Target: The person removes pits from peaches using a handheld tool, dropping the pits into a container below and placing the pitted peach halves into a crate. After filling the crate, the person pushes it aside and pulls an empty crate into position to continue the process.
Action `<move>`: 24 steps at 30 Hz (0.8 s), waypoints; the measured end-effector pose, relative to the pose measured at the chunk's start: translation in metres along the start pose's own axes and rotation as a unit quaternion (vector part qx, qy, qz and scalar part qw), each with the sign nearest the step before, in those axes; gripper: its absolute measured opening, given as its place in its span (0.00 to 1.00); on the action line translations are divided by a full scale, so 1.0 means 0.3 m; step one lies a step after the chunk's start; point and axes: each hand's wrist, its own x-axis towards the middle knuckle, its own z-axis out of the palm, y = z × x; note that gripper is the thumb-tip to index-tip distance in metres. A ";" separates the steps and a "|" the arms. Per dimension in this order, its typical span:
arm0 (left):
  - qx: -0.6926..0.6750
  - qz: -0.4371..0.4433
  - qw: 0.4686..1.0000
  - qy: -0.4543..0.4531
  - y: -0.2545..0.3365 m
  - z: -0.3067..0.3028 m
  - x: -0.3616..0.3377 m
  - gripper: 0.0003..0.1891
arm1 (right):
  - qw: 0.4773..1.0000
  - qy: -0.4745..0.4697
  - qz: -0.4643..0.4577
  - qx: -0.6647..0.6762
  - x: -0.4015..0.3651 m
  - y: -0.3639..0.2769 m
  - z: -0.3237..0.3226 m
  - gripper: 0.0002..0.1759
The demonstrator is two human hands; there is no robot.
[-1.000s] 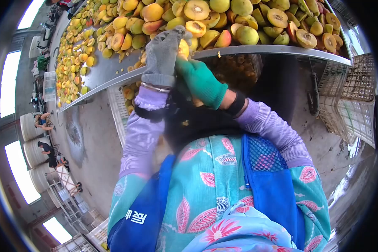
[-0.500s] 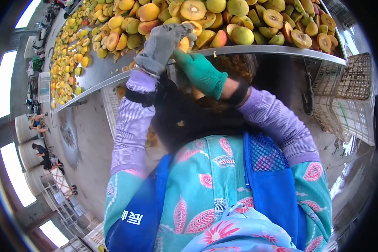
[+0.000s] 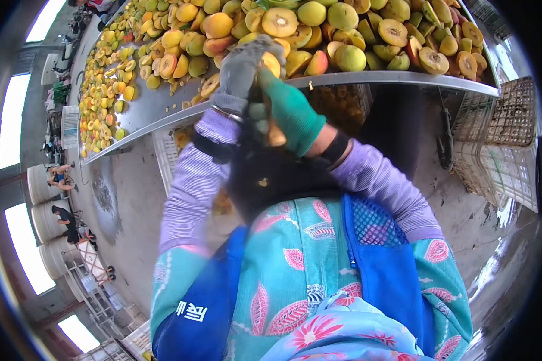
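Observation:
My left hand [image 3: 239, 72], in a grey glove, is closed around a yellow peach [image 3: 271, 64] at the near edge of the metal table. Close against it is my right hand [image 3: 292, 111] in a green glove, its fingers curled shut. A tan, handle-like object [image 3: 276, 136] shows below the right hand's fingers; the rest of it is hidden. Just beyond my hands lies a heap of peaches, many cut in half, such as a halved peach [image 3: 279, 22] with its cut face up.
The metal table's rim [image 3: 403, 78] runs across in front of me. Stacked plastic crates [image 3: 494, 144] stand at the right, and another crate [image 3: 164, 150] is under the table. People [image 3: 66, 222] and large white tubs [image 3: 42, 183] are far left.
Both hands have drawn slightly together and toward my body, with the peach still in the left. The left wrist has shifted right. The camera view has moved a little.

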 end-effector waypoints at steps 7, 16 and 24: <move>0.351 0.190 0.889 -0.225 0.094 -0.080 0.038 0.11 | 0.992 -0.114 0.056 0.027 0.000 0.043 -0.062 0.21; -0.382 -0.193 0.901 0.067 0.135 0.095 -0.069 0.20 | 0.958 -0.247 0.039 0.138 -0.067 -0.012 -0.092 0.22; -0.547 -0.162 0.795 0.205 0.180 0.052 -0.268 0.20 | 0.870 -0.377 0.198 0.248 -0.112 0.086 -0.034 0.21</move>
